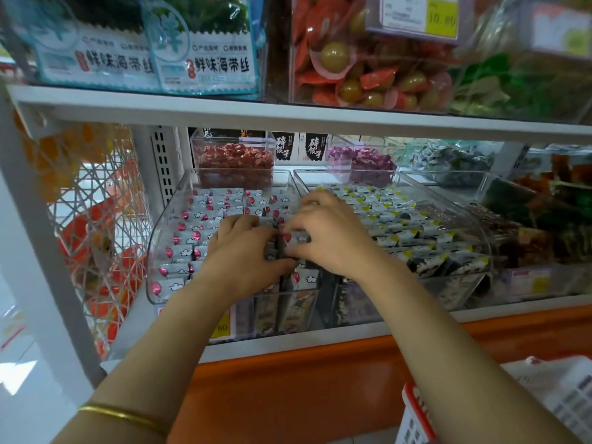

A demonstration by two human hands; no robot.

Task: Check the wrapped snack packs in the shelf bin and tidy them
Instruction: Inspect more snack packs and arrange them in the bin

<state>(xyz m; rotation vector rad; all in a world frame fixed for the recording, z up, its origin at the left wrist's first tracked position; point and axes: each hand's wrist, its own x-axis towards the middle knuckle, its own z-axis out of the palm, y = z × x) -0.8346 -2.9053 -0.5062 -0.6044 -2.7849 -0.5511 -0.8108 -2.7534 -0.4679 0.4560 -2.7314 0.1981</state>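
A clear plastic shelf bin (166,219) holds rows of small white snack packs (205,216) with red marks and cloud prints. Both hands are inside its right half. My left hand (243,251) has its fingers curled around a bunch of upright packs. My right hand (330,235) pinches a dark-edged pack (299,237) between thumb and fingers, right against the left hand's fingertips. The packs beneath the hands are hidden.
A second clear bin (480,232) of white packs with yellow marks sits to the right. Smaller bins of red (234,155) and purple (362,158) candies stand behind. Above is a white shelf (288,113) with seaweed bags. A red-and-white basket (416,418) is at lower right.
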